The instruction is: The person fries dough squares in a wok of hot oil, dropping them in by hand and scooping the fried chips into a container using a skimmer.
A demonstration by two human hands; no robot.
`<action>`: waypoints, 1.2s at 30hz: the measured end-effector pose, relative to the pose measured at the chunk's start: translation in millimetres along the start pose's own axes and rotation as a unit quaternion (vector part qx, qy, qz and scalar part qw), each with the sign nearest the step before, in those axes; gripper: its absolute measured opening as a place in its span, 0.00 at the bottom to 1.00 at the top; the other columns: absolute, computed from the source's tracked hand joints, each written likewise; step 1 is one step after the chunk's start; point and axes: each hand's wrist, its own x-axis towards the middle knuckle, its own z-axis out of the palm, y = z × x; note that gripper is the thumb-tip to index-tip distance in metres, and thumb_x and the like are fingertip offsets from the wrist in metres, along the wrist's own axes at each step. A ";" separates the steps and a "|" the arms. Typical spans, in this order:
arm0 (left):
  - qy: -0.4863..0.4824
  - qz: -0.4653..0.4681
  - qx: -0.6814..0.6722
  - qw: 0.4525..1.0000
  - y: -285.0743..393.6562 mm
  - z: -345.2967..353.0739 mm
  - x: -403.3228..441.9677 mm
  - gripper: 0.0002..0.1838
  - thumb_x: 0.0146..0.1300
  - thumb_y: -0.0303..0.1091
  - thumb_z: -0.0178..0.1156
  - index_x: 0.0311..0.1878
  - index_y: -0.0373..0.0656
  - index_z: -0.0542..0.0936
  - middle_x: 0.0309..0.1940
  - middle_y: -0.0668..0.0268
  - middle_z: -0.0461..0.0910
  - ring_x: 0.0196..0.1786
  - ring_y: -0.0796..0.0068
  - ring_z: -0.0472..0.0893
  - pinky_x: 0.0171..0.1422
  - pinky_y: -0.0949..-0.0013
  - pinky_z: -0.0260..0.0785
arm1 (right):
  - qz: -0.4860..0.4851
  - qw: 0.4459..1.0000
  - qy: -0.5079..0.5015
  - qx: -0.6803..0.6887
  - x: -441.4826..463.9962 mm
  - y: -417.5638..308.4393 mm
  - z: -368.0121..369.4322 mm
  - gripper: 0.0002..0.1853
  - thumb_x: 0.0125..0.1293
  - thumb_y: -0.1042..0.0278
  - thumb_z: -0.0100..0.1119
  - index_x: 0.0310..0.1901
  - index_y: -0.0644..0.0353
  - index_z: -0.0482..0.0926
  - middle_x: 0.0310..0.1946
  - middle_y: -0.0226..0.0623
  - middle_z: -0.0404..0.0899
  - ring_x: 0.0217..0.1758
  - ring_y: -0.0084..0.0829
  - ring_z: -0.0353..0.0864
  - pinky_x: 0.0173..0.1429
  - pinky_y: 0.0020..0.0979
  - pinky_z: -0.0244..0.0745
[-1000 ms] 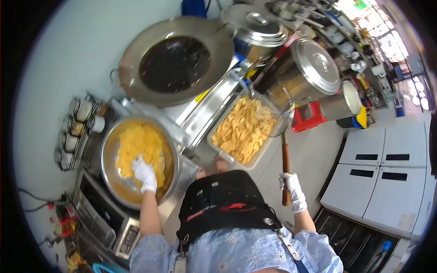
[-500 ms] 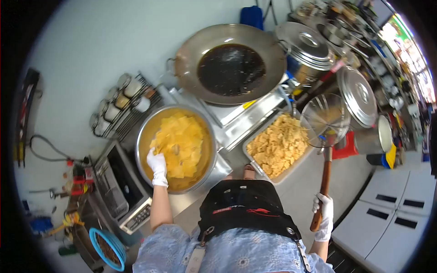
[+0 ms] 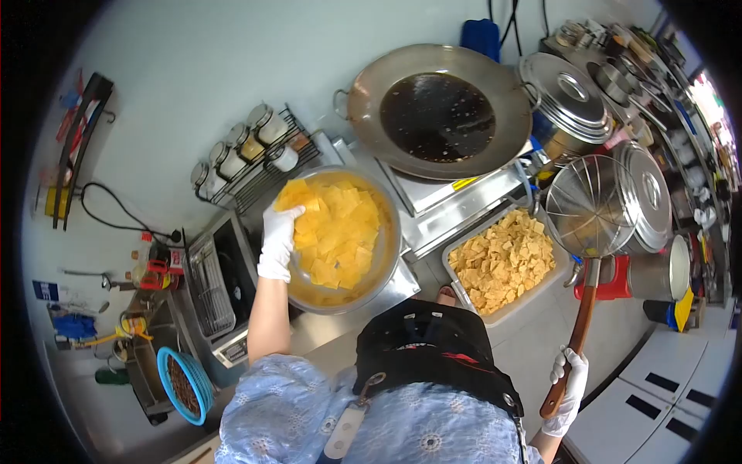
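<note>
My left hand (image 3: 279, 238), in a white glove, grips some yellow square sheets (image 3: 296, 198) at the left rim of a round metal bowl (image 3: 393, 232). More of these flat yellow pieces (image 3: 340, 240) fill the bowl. In my right hand (image 3: 570, 387), also gloved, is the wooden handle of a wire skimmer (image 3: 591, 205), its round mesh raised beyond the tray. A wide wok (image 3: 367, 116) of dark liquid stands behind the bowl. Between bowl and skimmer, a rectangular tray (image 3: 514, 308) holds a heap of golden pieces (image 3: 502, 263).
Lidded steel pots (image 3: 568, 93) stand at the right, near a red stool (image 3: 614, 277). A rack of jars (image 3: 251, 158) is against the wall. At the lower left are a blue basket (image 3: 197, 379) and a sink (image 3: 147, 359). White cabinets (image 3: 665, 359) are at the lower right.
The view has swung, so the scene sits further right. My left hand has gone from inside the bowl to its left rim, now lifting yellow sheets. My right hand still holds the skimmer.
</note>
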 end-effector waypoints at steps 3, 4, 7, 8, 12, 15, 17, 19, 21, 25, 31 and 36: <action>-0.082 0.020 -0.089 0.992 44.2 67.9 26.5 0.20 0.54 0.15 0.58 0.52 0.32 0.77 0.43 0.58 0.82 0.43 0.66 0.82 0.49 0.65 0.76 | 0.003 1.000 -0.009 0.021 -2.0 -5.7 -2.0 0.09 0.63 0.68 0.52 0.40 0.65 0.70 0.19 0.30 0.68 0.11 0.21 0.63 0.12 0.24 0.63; -0.108 0.030 -0.097 0.989 58.6 96.1 34.7 0.20 0.54 0.15 0.58 0.53 0.32 0.77 0.43 0.59 0.82 0.44 0.66 0.82 0.49 0.65 0.76 | -0.004 1.000 -0.011 0.017 -3.6 -8.5 -0.3 0.09 0.63 0.69 0.52 0.40 0.66 0.70 0.19 0.31 0.68 0.11 0.21 0.63 0.12 0.24 0.63; -0.168 0.079 -0.046 0.981 74.9 179.2 75.0 0.23 0.51 0.16 0.60 0.53 0.32 0.76 0.44 0.59 0.82 0.45 0.66 0.82 0.49 0.66 0.76 | -0.016 1.000 -0.010 0.013 -11.5 -18.2 2.5 0.10 0.62 0.69 0.52 0.40 0.66 0.70 0.18 0.31 0.68 0.11 0.21 0.63 0.12 0.24 0.63; -0.161 0.122 0.013 0.979 65.8 206.0 101.9 0.23 0.50 0.17 0.62 0.53 0.33 0.77 0.44 0.59 0.82 0.45 0.66 0.82 0.49 0.67 0.75 | -0.017 1.000 -0.011 0.010 -14.1 -22.9 4.0 0.10 0.62 0.69 0.52 0.40 0.66 0.70 0.18 0.31 0.67 0.10 0.21 0.63 0.12 0.24 0.63; -0.115 0.219 0.225 0.942 30.4 281.2 159.4 0.22 0.48 0.28 0.70 0.49 0.36 0.79 0.42 0.55 0.83 0.43 0.63 0.83 0.49 0.65 0.74 | -0.026 1.000 0.003 0.007 -28.4 -42.4 11.0 0.09 0.61 0.71 0.52 0.40 0.66 0.69 0.16 0.32 0.67 0.10 0.22 0.63 0.11 0.24 0.63; -0.067 0.197 0.273 0.939 22.2 304.9 167.7 0.22 0.47 0.33 0.72 0.47 0.37 0.80 0.40 0.55 0.84 0.43 0.61 0.83 0.50 0.64 0.73 | -0.030 1.000 0.000 0.000 -39.4 -62.6 20.7 0.10 0.61 0.72 0.52 0.40 0.67 0.69 0.16 0.32 0.66 0.09 0.22 0.62 0.10 0.24 0.63; -0.028 0.221 0.206 0.953 14.3 310.8 176.8 0.22 0.48 0.38 0.73 0.47 0.39 0.81 0.38 0.56 0.84 0.42 0.60 0.84 0.49 0.64 0.74 | -0.028 0.999 0.006 0.016 -46.3 -75.3 29.3 0.11 0.60 0.72 0.53 0.41 0.69 0.69 0.16 0.33 0.67 0.09 0.22 0.62 0.10 0.25 0.63; -0.059 0.195 0.264 0.943 20.8 305.4 172.3 0.31 0.49 0.41 0.73 0.55 0.37 0.77 0.47 0.52 0.81 0.51 0.58 0.81 0.57 0.64 0.70 | -0.052 0.998 -0.024 0.029 -49.0 -86.8 40.1 0.10 0.59 0.71 0.53 0.39 0.69 0.69 0.15 0.31 0.65 0.08 0.20 0.60 0.08 0.23 0.60; -0.023 0.216 0.287 0.933 23.2 302.8 161.8 0.36 0.50 0.43 0.72 0.60 0.36 0.72 0.54 0.49 0.77 0.57 0.58 0.76 0.62 0.64 0.66 | -0.064 0.995 -0.059 0.039 -45.2 -97.8 53.5 0.11 0.59 0.71 0.54 0.39 0.69 0.70 0.15 0.31 0.66 0.08 0.20 0.60 0.08 0.22 0.60; -0.045 0.205 0.204 0.956 60.5 258.7 118.9 0.45 0.53 0.48 0.70 0.68 0.34 0.61 0.66 0.46 0.63 0.68 0.55 0.65 0.72 0.64 0.55 | 0.010 0.978 -0.202 0.048 -26.9 -115.3 96.0 0.13 0.59 0.69 0.57 0.41 0.71 0.73 0.16 0.32 0.66 0.10 0.19 0.61 0.11 0.22 0.60; -0.023 0.264 0.148 0.953 41.6 132.4 53.8 0.25 0.58 0.35 0.66 0.58 0.35 0.75 0.56 0.56 0.76 0.59 0.68 0.74 0.63 0.67 0.64 | 0.151 0.920 -0.359 0.054 23.9 -107.2 165.6 0.12 0.64 0.67 0.55 0.42 0.68 0.75 0.21 0.26 0.67 0.14 0.15 0.60 0.15 0.19 0.58; 0.005 0.155 0.121 0.980 12.5 46.8 -9.1 0.17 0.63 0.30 0.61 0.54 0.36 0.77 0.55 0.58 0.76 0.57 0.70 0.75 0.62 0.71 0.65 | 0.165 0.917 -0.363 -0.020 52.4 -99.6 203.4 0.12 0.66 0.66 0.52 0.43 0.68 0.73 0.20 0.24 0.65 0.16 0.15 0.60 0.16 0.19 0.56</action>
